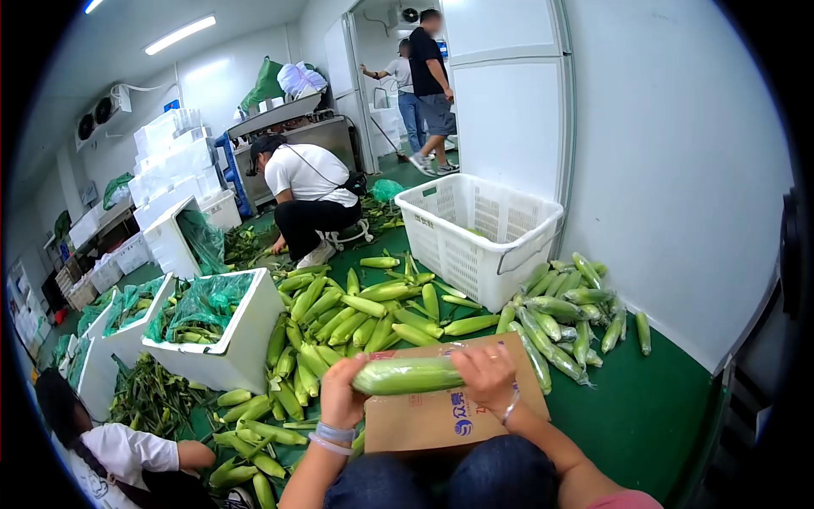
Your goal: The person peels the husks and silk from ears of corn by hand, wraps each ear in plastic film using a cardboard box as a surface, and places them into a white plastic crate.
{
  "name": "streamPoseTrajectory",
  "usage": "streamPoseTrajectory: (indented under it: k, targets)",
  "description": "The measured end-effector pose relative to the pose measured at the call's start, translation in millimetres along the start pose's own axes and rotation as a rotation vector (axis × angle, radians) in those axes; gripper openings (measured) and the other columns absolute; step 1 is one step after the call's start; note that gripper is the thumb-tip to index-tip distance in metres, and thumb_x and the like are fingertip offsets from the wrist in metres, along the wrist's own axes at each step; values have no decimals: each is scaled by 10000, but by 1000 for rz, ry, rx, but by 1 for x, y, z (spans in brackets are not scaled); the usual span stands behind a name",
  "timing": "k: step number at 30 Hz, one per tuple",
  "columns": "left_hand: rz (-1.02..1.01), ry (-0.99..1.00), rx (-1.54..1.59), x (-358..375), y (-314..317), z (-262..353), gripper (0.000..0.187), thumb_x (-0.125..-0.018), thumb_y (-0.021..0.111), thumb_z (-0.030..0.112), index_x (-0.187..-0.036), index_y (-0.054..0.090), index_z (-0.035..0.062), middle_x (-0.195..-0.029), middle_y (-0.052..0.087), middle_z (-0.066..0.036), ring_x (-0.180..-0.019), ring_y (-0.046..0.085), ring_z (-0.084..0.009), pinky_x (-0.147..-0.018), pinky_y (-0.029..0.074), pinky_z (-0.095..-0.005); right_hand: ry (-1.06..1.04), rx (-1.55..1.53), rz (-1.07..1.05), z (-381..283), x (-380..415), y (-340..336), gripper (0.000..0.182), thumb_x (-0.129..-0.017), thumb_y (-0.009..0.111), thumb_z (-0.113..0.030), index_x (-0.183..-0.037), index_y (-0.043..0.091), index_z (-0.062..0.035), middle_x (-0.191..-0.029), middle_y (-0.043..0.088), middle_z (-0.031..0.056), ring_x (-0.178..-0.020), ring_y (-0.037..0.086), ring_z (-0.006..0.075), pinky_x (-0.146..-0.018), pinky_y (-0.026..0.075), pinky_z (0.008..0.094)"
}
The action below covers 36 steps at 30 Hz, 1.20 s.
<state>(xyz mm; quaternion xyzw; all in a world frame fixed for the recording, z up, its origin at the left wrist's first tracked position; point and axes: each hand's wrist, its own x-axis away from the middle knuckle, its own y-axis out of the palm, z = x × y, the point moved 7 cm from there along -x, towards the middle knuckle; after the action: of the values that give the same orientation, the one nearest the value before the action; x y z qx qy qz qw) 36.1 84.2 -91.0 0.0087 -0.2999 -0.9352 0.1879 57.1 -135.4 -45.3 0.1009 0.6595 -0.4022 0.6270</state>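
Note:
An ear of corn in clear plastic wrap lies level between my two hands, above a cardboard box in front of my knees. My left hand closes around its left end, and my right hand grips the right end. Beyond the box spreads a heap of unwrapped green corn ears. To the right, wrapped corn ears are piled on the green floor against the wall. The box's underside and contents are hidden.
A white plastic crate stands behind the heaps. White foam boxes with green bags and husks are at left. One person crouches ahead, another sits at lower left, and two people are by the doorway.

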Motion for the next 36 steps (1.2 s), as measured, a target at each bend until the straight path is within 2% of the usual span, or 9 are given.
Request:
streamPoseTrajectory:
  k: [3,9,18,23,28,32,33,34,36]
  targets:
    - [-219,23,-799,-6,4,-29,301,-888,537,326,-878,570,27,-611,565,-43,-408,503,-138,-353,386,-223,-3,78,106,11,6,-12,204,-707,572,-114,-909,603,-111,-860,571,7,-797,514,187,-703,419,366]
    - [-863,-1010,-156,58,31,-89,736,-913,169,589,-1207,414,-40,-690,588,-200,-361,508,-146,-291,366,-185,223,-259,-48,24,43,15,329,-612,651,-90,-935,589,-74,-834,576,47,-765,547,255,-692,458,346]
    - [-806,-848,15,43,20,-86,432,-980,272,351,-1168,443,1,-784,611,-142,-506,545,-162,-468,434,-214,1153,-924,-142,59,188,64,476,-722,732,-169,-1122,538,0,-970,632,86,-870,597,152,-756,473,300]
    - [-716,-846,-103,35,-10,-104,404,-973,321,342,-1165,445,9,-802,616,-139,-510,539,-154,-476,439,-218,1394,-319,-117,201,195,46,467,-767,686,-290,-1082,512,8,-967,621,178,-862,609,296,-763,468,374]
    - [-781,-784,-256,39,4,-102,358,-963,381,306,-1163,443,16,-838,617,-136,-572,551,-141,-520,457,-216,1054,-183,18,300,154,95,384,-790,648,-270,-1010,520,18,-854,611,188,-786,603,303,-695,468,379]
    - [-698,-717,-190,34,0,-94,326,-957,400,276,-1135,461,9,-823,616,-130,-576,559,-142,-510,459,-221,823,-575,-589,135,111,117,242,-786,567,-140,-981,578,4,-938,601,167,-865,599,237,-748,463,361]
    - [-702,-718,-182,33,-5,-94,326,-957,400,276,-1135,461,9,-823,616,-130,-576,559,-142,-510,459,-221,743,-711,-366,109,157,144,177,-798,551,-95,-950,600,-20,-854,609,141,-819,608,233,-716,465,353]
    - [-598,-661,-178,26,-17,-92,320,-946,428,271,-1123,485,12,-813,617,-112,-578,560,-134,-511,458,-222,388,-419,-318,70,147,119,136,-839,519,-82,-932,601,-26,-761,607,102,-769,605,199,-682,459,322]
    - [-379,-502,-162,14,-55,-85,297,-923,469,250,-1099,518,15,-806,620,-92,-589,568,-129,-520,468,-232,435,-227,-529,37,165,110,134,-872,492,-102,-907,595,-25,-720,608,80,-719,605,178,-648,458,289]
